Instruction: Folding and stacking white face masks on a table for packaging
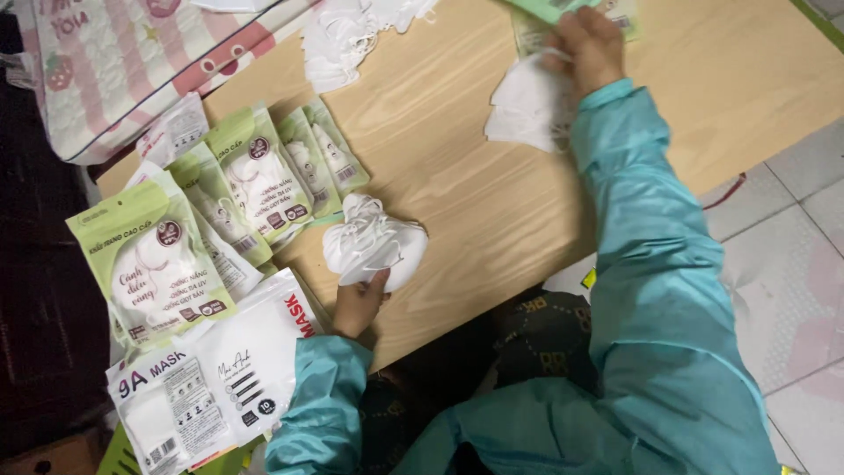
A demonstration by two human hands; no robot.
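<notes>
A bundle of white masks sits on the wooden table, gripped from below by the left hand. Further across, the right hand pinches a second white mask stack. Left of the bundle, green mask packets lie fanned out.

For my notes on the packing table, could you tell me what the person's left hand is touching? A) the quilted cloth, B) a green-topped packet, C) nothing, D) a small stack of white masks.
D: the left hand grips the white mask stack on the wooden table.
</notes>
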